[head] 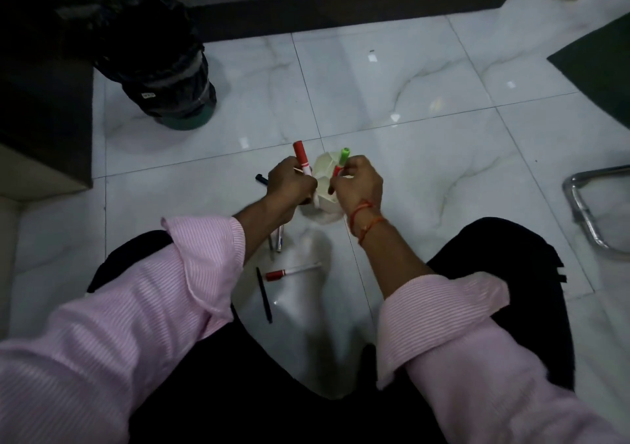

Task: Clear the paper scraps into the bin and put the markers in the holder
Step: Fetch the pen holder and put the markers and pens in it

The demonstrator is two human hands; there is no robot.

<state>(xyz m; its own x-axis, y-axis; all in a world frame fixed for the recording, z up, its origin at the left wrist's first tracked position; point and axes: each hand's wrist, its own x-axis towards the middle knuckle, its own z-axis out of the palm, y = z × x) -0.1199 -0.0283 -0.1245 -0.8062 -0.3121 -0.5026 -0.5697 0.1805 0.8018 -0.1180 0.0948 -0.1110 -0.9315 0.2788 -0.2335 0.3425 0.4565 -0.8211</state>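
A cream holder (327, 198) stands on the white floor between my hands. My left hand (289, 184) grips a red-capped marker (302, 159), cap pointing up, just left of the holder. My right hand (356, 184) grips a green-capped marker (343, 156) over the holder's right side, with something red below its cap. Nearer to me lie a red-capped marker (291, 272) and a black pen (264, 295). A dark pen (261, 179) pokes out left of my left hand. Two pens (278, 240) lie partly under my left wrist.
A bin lined with a black bag (163, 65) stands at the far left. Dark furniture (44, 109) lines the left edge, a dark mat (600, 72) the far right. A chrome chair leg (586, 211) curves in at right. My dark-trousered knees frame the floor.
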